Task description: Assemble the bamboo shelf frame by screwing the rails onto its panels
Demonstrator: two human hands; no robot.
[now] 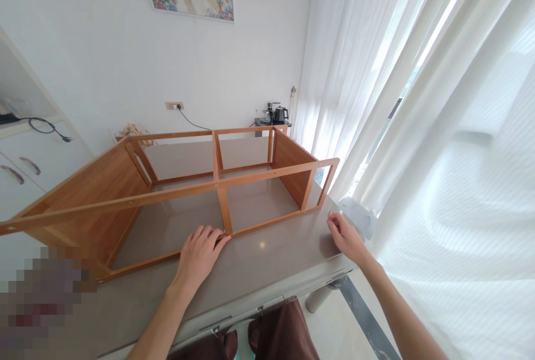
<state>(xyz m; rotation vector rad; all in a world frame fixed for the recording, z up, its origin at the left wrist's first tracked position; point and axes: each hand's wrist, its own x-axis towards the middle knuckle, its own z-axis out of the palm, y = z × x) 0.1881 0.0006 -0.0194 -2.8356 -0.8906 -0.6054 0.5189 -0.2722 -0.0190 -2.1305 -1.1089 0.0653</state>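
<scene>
A large wooden frame (224, 209) with slatless open bays and solid end panels lies on the grey-brown table (267, 271). My left hand (199, 254) rests on its near lower rail, fingers curled over the wood and thumb along it, beside the foot of the middle upright. Over the table's right part, my right hand (345, 236) has its fingers curled together, apart from the frame. A tiny thin tip seems to show at those fingertips, too small to name. Clear plastic packaging (359, 216) lies just beyond this hand, at the table's right edge.
White curtains (451, 170) hang close along the right side. Behind the table, a black kettle (281, 114) stands on a small dark stand. A white cabinet (25, 154) with a loose black cord is at the left. Lower left is pixelated.
</scene>
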